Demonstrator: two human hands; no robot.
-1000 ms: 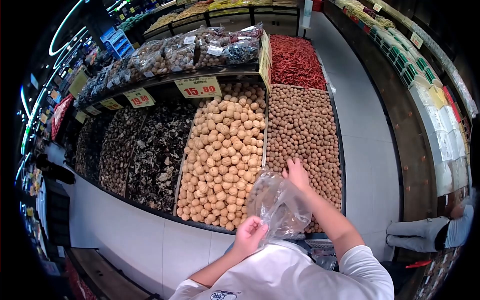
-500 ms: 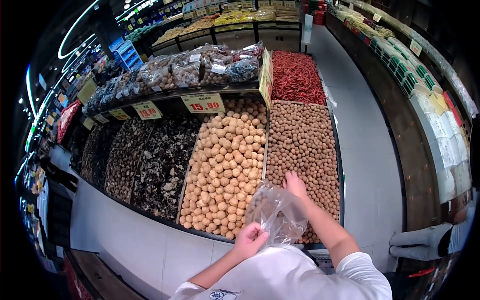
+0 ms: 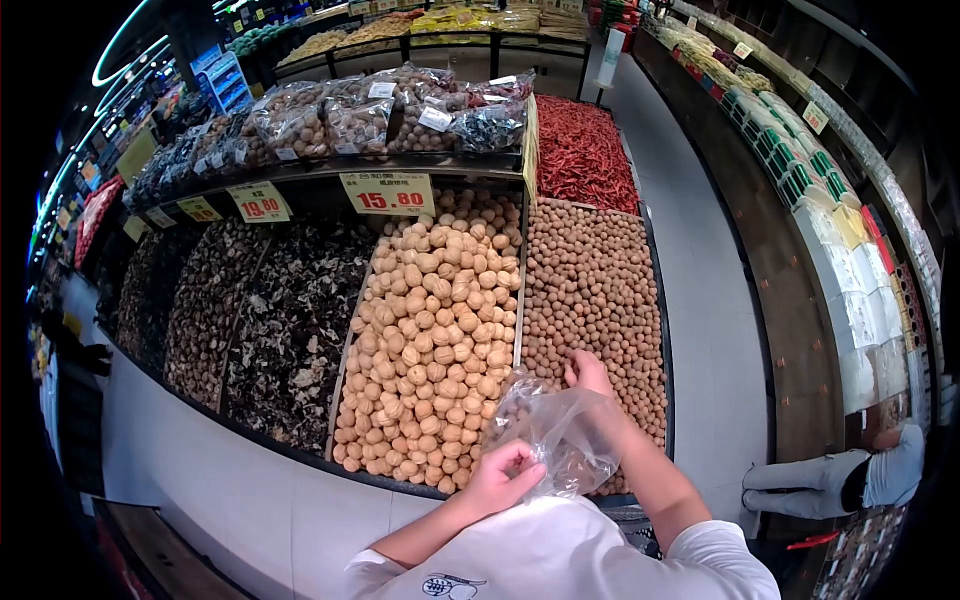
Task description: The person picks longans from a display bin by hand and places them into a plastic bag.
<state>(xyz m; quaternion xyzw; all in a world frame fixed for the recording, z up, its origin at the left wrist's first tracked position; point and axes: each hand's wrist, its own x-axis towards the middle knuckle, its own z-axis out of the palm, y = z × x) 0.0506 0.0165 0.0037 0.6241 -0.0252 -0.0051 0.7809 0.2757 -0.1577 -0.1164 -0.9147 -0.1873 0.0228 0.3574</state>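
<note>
My left hand (image 3: pixel 503 477) pinches the edge of a clear plastic bag (image 3: pixel 572 425) close to my body. The bag hangs over the front of the bins, and brown round shapes show dimly at its far left end; whether they lie inside I cannot tell. My right hand (image 3: pixel 590 374) is beyond the bag, its fingers curled down onto brown dried longans (image 3: pixel 590 280). What is under its fingertips is hidden. Left of the longans, a bin of pale walnuts (image 3: pixel 430 340) lies beside the bag, across a thin divider.
Dark dried fungus (image 3: pixel 295 330) fills a bin farther left. Red dried chillies (image 3: pixel 580 155) lie behind the longans. A shelf of bagged goods (image 3: pixel 360 120) with a price sign (image 3: pixel 388 194) overhangs the bins. Across the right aisle (image 3: pixel 705 300), a person (image 3: pixel 835 480) stands by the shelves.
My view has shifted, so the bins sit farther left. My right hand's fingers are drawn closer together over the longans. My left hand still holds the bag.
</note>
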